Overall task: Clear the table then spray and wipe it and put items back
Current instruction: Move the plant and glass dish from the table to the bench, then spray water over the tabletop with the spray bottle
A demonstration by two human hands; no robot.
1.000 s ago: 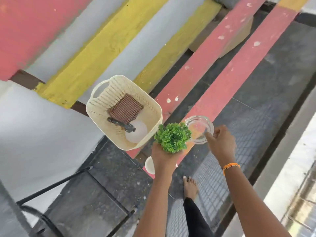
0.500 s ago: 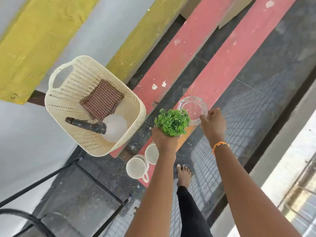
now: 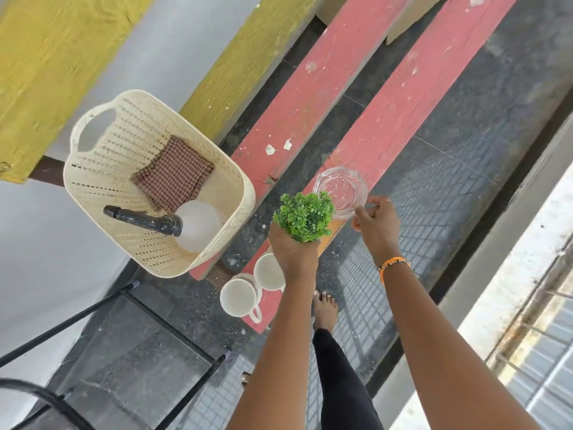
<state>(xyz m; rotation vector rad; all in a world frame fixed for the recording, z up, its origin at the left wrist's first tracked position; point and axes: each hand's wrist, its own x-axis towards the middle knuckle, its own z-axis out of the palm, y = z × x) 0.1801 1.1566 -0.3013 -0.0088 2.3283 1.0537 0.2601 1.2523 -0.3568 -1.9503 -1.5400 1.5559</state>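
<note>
Nearest me, two white mugs (image 3: 248, 285) had come into sight at the close end of the red plank (image 3: 381, 119), standing side by side where a second earlier only a sliver of one showed. Just above them the left hand (image 3: 291, 249) was curled round the base of a small green plant (image 3: 305, 216), carrying it clear of the wood. Beside it the right hand (image 3: 376, 223) pinched the rim of a clear glass ashtray (image 3: 340, 192) between thumb and fingertips, lower over the plank than before. I judged the clearing half done, both pieces about to join the mugs. Farther off sat the cream basket (image 3: 235, 181), holding the spray bottle (image 3: 173, 223) and checked cloth (image 3: 175, 172), untouched.
</note>
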